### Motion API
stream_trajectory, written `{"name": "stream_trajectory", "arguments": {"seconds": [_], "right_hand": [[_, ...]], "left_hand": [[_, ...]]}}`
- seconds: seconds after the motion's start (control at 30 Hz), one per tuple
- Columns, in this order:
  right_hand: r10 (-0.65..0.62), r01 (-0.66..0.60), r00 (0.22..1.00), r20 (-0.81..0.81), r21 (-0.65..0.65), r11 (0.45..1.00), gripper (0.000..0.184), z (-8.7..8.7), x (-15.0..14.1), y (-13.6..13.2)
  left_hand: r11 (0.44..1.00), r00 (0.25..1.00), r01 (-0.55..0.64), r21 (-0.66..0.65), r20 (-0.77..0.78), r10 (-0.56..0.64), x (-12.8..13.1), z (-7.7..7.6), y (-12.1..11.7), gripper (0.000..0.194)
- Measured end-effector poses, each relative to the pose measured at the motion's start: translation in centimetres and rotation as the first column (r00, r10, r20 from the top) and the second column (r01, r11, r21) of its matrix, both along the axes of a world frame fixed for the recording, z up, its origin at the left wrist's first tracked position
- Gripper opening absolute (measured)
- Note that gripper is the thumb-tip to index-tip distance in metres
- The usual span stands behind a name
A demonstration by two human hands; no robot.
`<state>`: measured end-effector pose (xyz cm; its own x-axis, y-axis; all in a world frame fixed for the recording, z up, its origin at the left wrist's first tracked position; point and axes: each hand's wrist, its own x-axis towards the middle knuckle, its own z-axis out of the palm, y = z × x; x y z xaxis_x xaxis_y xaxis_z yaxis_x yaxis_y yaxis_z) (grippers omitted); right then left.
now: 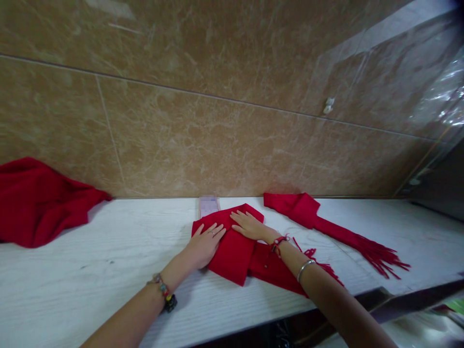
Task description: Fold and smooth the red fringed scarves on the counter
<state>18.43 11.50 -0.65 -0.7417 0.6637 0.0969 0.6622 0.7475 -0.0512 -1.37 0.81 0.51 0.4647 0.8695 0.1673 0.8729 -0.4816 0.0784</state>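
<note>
A red fringed scarf (234, 258), folded over itself, lies on the white wood-grain counter (119, 285). My left hand (206, 244) rests flat on its left part, fingers stretched out, with a ring on one finger. Flat on the upper right of the same fold is my right hand (250, 226), its fingers spread. The scarf's tail runs out to the right beneath my right forearm, which hides part of it and its fringe. Neither hand grips the cloth.
Back right, a second red scarf (304, 210) lies folded with its fringed end stretched out. Crumpled red cloth (39, 203) sits at the far left. A small printed card (209, 205) lies behind the scarf, against the brown marbled wall (203, 140). The counter's front edge runs below.
</note>
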Motion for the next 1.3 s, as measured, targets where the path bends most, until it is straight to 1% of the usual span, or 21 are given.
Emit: {"name": "stream_trajectory", "arguments": {"seconds": [0.07, 0.13, 0.23, 0.3, 0.43, 0.57, 0.63, 0.73, 0.8, 0.87, 0.93, 0.97, 1.0, 1.07, 1.13, 1.2, 1.3], "right_hand": [[0.007, -0.007, 1.0, 0.004, 0.012, 1.0, 0.051, 0.1, 0.0, -0.1], [0.029, -0.028, 0.999, -0.016, 0.021, 0.999, 0.047, 0.3, 0.1, -0.3], [0.095, -0.095, 0.994, -0.057, 0.013, 0.995, 0.042, 0.3, 0.6, -0.5], [0.118, -0.118, 0.991, -0.063, -0.003, 0.993, 0.04, 0.3, 1.1, -0.5], [0.1, -0.101, 0.993, -0.067, -0.014, 0.995, 0.042, 0.4, 1.6, -0.4], [0.085, -0.088, 0.992, -0.092, -0.037, 0.995, 0.046, 0.3, 1.5, -0.4], [0.052, -0.058, 0.987, -0.153, -0.034, 0.998, 0.05, 0.5, 1.3, -0.6], [0.003, -0.005, 0.964, -0.266, -0.005, 1.0, 0.056, 1.5, 0.7, -2.1], [-0.014, 0.013, 0.958, -0.288, -0.007, 1.0, 0.059, 2.6, 0.6, -4.0], [-0.033, 0.026, 0.963, -0.268, -0.029, 0.999, 0.06, 3.5, 1.0, -6.2], [-0.065, 0.054, 0.97, -0.234, -0.053, 0.997, 0.06, 3.8, 2.0, -8.3], [-0.087, 0.075, 0.973, -0.215, -0.061, 0.995, 0.061, 3.6, 2.5, -9.2], [-0.108, 0.096, 0.975, -0.194, -0.067, 0.993, 0.062, 3.2, 3.0, -9.8], [-0.131, 0.121, 0.98, -0.149, -0.07, 0.99, 0.063, 2.0, 3.9, -10.8], [-0.128, 0.122, 0.986, -0.11, -0.055, 0.991, 0.061, 0.7, 4.4, -11.3], [-0.123, 0.121, 0.989, -0.086, -0.034, 0.992, 0.058, -0.3, 4.5, -11.5], [-0.119, 0.119, 0.99, -0.077, -0.014, 0.993, 0.057, -0.4, 4.7, -11.6]], "left_hand": [[1.0, 0.999, 0.005, -0.009, 0.036, -0.005, -0.2, -0.1, 0.7, 0.042], [1.0, 0.999, 0.014, 0.012, 0.04, -0.015, -0.3, 0.1, 1.1, 0.04], [0.998, 1.0, 0.018, 0.064, -0.01, -0.017, -0.1, 0.8, 1.1, 0.036], [0.996, 0.999, 0.007, 0.093, -0.045, -0.002, 0.0, 1.2, 0.9, 0.036], [0.995, 0.997, -0.014, 0.103, -0.071, 0.021, -0.2, 1.6, 0.6, 0.035], [0.993, 0.999, -0.017, 0.117, -0.044, 0.022, -0.7, 1.1, 0.7, 0.033], [0.991, 1.0, -0.004, 0.136, -0.02, 0.007, -0.9, 0.9, 0.9, 0.032], [0.988, 0.994, -0.005, 0.153, 0.105, -0.012, -1.0, 1.0, 1.0, 0.031], [0.99, 0.975, -0.024, 0.138, 0.223, -0.008, -1.0, 1.5, 0.9, 0.033], [0.998, 0.953, -0.038, 0.058, 0.303, 0.018, -0.8, 2.0, 0.5, 0.036], [0.997, 0.953, -0.036, -0.068, 0.299, 0.055, -0.5, 2.3, 0.0, 0.041], [0.993, 0.961, -0.033, -0.113, 0.271, 0.063, -0.3, 2.3, -0.3, 0.044], [0.991, 0.971, -0.029, -0.131, 0.232, 0.059, -0.2, 2.3, -0.6, 0.048], [0.996, 0.988, -0.022, -0.088, 0.153, 0.036, 0.1, 1.8, -0.9, 0.054], [0.999, 0.997, 0.008, -0.047, 0.081, -0.004, 0.2, 1.2, -1.0, 0.055], [0.995, 0.999, 0.045, -0.093, 0.012, -0.044, 0.3, 0.6, -1.0, 0.051], [0.978, 0.997, 0.045, -0.204, -0.055, -0.057, 0.4, 0.2, -0.8, 0.049]]}}
